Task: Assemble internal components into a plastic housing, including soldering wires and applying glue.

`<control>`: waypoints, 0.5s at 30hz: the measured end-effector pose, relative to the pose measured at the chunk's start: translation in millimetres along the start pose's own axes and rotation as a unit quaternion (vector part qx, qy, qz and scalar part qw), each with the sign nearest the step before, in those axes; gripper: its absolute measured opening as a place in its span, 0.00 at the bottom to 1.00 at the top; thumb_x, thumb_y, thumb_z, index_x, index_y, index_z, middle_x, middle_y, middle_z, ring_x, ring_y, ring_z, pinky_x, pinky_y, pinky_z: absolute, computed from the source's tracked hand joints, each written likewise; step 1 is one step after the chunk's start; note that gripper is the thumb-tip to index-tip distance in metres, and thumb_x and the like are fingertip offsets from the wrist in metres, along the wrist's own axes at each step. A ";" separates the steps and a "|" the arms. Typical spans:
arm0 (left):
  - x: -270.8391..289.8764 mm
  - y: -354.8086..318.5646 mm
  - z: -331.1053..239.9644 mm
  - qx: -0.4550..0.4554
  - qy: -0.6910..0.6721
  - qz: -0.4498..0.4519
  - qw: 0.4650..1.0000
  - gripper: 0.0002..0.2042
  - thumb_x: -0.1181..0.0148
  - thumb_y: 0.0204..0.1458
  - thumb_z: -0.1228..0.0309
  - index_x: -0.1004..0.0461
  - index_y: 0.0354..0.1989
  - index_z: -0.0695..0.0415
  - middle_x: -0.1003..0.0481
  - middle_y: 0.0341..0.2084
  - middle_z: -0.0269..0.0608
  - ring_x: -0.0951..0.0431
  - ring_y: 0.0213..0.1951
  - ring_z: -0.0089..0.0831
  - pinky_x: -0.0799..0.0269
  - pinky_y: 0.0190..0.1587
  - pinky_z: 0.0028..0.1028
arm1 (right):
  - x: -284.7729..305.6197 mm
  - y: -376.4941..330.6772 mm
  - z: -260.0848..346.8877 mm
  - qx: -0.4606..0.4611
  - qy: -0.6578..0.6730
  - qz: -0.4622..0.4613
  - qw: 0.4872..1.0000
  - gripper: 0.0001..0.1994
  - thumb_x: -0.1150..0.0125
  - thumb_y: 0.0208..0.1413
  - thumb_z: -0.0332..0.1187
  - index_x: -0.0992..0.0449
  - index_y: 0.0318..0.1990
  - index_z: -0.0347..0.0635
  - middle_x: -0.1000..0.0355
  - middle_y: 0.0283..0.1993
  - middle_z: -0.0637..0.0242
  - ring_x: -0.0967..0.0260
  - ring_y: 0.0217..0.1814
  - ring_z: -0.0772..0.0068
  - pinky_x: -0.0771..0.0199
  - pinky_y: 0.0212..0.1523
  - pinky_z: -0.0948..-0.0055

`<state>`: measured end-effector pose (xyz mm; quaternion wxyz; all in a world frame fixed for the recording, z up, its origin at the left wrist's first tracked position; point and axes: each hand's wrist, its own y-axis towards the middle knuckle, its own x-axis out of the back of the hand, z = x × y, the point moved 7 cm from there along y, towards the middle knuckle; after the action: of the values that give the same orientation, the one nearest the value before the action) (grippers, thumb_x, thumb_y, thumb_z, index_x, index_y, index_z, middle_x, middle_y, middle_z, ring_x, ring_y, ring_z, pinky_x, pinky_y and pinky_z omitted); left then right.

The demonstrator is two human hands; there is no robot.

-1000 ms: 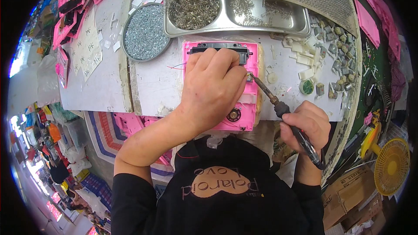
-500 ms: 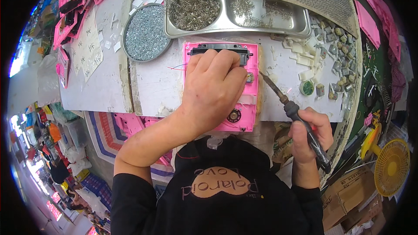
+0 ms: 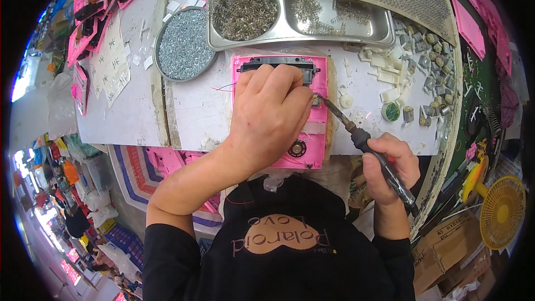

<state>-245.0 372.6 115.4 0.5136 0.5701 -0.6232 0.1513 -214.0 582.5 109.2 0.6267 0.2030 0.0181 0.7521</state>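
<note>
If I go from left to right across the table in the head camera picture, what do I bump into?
Round metal dish of silvery screws → left hand pressing on the pink plastic panel → dark-handled soldering iron held in the right hand → small green spool

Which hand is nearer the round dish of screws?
Left. The left hand lies on the pink panel just right of the round dish of screws; the right hand is farther right, holding the soldering iron.

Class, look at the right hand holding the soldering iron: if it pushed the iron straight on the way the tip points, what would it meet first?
The right hand aims the soldering iron up-left. Its tip already sits by the left hand's fingertips on the pink plastic housing, so it would probably meet those first; depth is unclear.
</note>
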 end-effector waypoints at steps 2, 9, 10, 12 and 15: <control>-0.5 -0.4 -0.1 -0.001 0.000 -0.001 1.000 0.09 0.29 0.44 0.75 0.20 0.34 0.55 0.29 0.35 0.37 0.28 0.38 0.37 0.36 0.44 0.36 | 0.8 -0.1 -0.4 0.004 0.003 -0.004 1.000 0.11 0.29 0.52 0.25 0.21 0.42 0.34 0.32 0.22 0.68 0.38 0.21 0.77 0.43 0.24 0.78; -0.2 -0.5 -0.2 -0.003 -0.001 0.001 1.000 0.09 0.29 0.44 0.75 0.20 0.34 0.54 0.29 0.35 0.37 0.28 0.39 0.37 0.36 0.44 0.37 | 8.5 0.2 2.3 0.018 0.011 -0.022 1.000 0.11 0.29 0.53 0.25 0.22 0.42 0.33 0.32 0.22 0.68 0.39 0.21 0.78 0.44 0.24 0.78; -0.3 -0.7 -0.1 -0.003 -0.001 0.001 1.000 0.09 0.29 0.44 0.75 0.20 0.34 0.54 0.29 0.35 0.37 0.28 0.39 0.37 0.36 0.44 0.37 | 9.6 0.1 2.0 0.021 0.014 -0.024 0.999 0.11 0.29 0.53 0.26 0.22 0.42 0.32 0.32 0.22 0.68 0.39 0.21 0.78 0.44 0.24 0.78; -0.3 -0.8 0.0 -0.004 -0.001 0.001 1.000 0.09 0.29 0.44 0.75 0.21 0.34 0.54 0.29 0.35 0.37 0.28 0.39 0.37 0.36 0.44 0.37 | 11.7 0.3 3.0 0.024 0.017 -0.029 0.999 0.11 0.29 0.53 0.26 0.22 0.42 0.32 0.32 0.22 0.68 0.39 0.21 0.78 0.43 0.24 0.78; -0.4 0.1 -0.4 -0.007 0.000 -0.005 1.000 0.09 0.29 0.44 0.75 0.21 0.34 0.54 0.29 0.35 0.37 0.28 0.38 0.37 0.36 0.44 0.37 | 14.3 0.0 4.5 0.030 0.014 -0.036 0.999 0.12 0.29 0.53 0.26 0.22 0.42 0.32 0.32 0.22 0.67 0.39 0.21 0.78 0.43 0.24 0.79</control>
<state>-245.0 373.1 115.3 0.5186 0.5694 -0.6212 0.1447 -214.4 595.0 117.4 0.6470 0.2101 0.0566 0.7308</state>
